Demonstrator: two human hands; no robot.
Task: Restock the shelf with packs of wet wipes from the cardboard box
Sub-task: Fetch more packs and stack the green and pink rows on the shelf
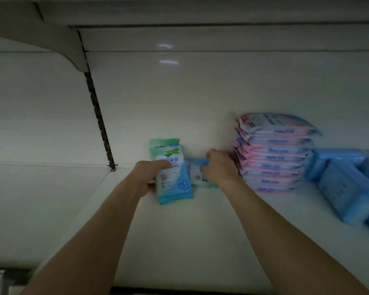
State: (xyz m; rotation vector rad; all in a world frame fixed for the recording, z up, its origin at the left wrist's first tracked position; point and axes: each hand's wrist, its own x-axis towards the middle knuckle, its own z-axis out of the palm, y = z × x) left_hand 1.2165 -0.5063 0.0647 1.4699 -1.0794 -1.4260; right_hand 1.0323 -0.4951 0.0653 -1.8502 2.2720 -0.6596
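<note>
Both my arms reach deep onto a white shelf (200, 241). My left hand (149, 174) grips a green-and-blue pack of wet wipes (173, 177), held upright with my thumb across its front. Just right of it, my right hand (218, 167) pinches the top edge of a second, smaller-looking blue pack (195, 173), which sits low against the shelf's back panel. The two packs touch side by side. The cardboard box is not in view.
A tall stack of pink-and-blue wipe packs (273, 154) stands right beside my right hand. Loose blue packs (345, 184) lie farther right. A slotted upright (98, 116) and a shelf bracket (73, 50) are at upper left, with another shelf overhead.
</note>
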